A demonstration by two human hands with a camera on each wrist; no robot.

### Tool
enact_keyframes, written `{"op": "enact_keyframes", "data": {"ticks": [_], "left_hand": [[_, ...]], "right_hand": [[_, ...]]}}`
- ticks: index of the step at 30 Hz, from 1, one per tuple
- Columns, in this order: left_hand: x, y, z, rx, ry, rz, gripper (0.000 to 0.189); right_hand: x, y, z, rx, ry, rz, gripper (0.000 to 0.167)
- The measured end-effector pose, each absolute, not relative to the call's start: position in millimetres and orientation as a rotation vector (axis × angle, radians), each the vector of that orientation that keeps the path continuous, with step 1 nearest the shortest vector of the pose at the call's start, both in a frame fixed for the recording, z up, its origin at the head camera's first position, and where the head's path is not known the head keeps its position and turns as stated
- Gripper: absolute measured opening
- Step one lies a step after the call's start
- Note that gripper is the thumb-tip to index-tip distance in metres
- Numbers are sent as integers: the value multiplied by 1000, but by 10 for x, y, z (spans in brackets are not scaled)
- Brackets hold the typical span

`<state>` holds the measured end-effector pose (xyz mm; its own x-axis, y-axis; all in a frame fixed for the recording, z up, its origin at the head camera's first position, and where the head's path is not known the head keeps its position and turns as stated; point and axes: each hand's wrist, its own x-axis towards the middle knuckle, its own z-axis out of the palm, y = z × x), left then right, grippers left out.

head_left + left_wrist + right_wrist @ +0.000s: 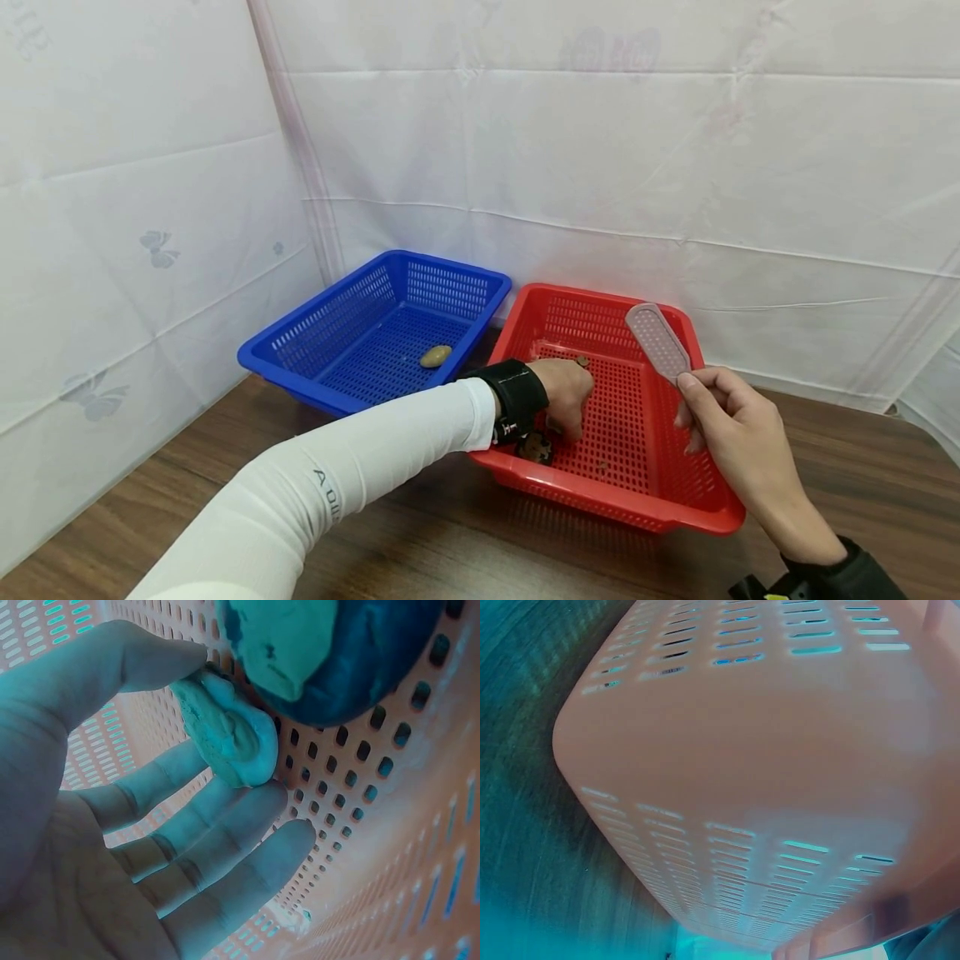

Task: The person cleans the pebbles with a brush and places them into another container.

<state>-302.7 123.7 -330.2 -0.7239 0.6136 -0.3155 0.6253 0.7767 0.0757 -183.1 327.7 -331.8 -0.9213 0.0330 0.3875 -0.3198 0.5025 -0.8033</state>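
A: How do the grips stand?

B: We see the left hand (564, 396) lightly pinching a flattish, rounded lump with a rough crust (231, 735), thumb at its upper edge, fingers beneath, inside the red slotted plastic basket (585, 490). The right hand (738, 433) pinches one end of a flat, pinkish-grey perforated paddle (658, 343), raised by the basket's right side.

A: And further out?

B: A larger dark rounded thing with a crusty patch (367, 667) sits just beside the lump. In the blue slotted plastic basket (292, 389) lies a smooth yellowish oval piece (436, 357).

A: What could go wrong?

B: We think the lump could slip if the thumb eases, and the paddle could twist if it catches the rim.

A: What escapes us?

B: The left hand hides the lump in the head view; the left wrist view cuts off the dark thing; tinted wrist pictures mask true colours.
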Motion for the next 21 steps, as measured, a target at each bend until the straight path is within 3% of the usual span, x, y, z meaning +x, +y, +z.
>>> {"op": "enact_keyframes", "data": {"ticks": [21], "left_hand": [[-3029,1195,-3204,957,2622,90,38]], "right_hand": [[-1839,3267,-3322,247,-2397,1366,32]]}}
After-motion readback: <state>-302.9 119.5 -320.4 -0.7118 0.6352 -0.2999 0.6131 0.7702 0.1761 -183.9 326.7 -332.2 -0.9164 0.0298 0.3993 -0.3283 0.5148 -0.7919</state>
